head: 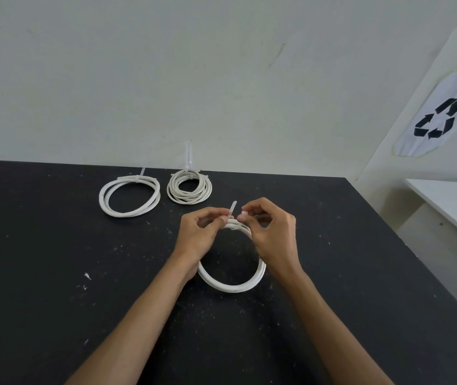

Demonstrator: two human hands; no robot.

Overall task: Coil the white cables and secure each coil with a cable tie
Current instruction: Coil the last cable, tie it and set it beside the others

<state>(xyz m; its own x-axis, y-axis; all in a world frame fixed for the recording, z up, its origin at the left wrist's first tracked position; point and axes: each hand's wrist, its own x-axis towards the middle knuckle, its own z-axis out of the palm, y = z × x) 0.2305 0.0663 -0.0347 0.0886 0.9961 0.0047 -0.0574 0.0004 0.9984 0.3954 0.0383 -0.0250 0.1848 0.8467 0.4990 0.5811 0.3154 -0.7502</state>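
Pinching a cable tie around the coil, both hands

No words, brand names or numbers can be read anywhere in the view. The one sign is a black recycling symbol, three arrows chasing each other in a triangle, printed on a white sheet that looks to be stuck to the side wall, up and well off to the right of the right hand. The sheet is seen at a slant near the edge of the picture, so any fine print on it, if there is some, cannot be made out.
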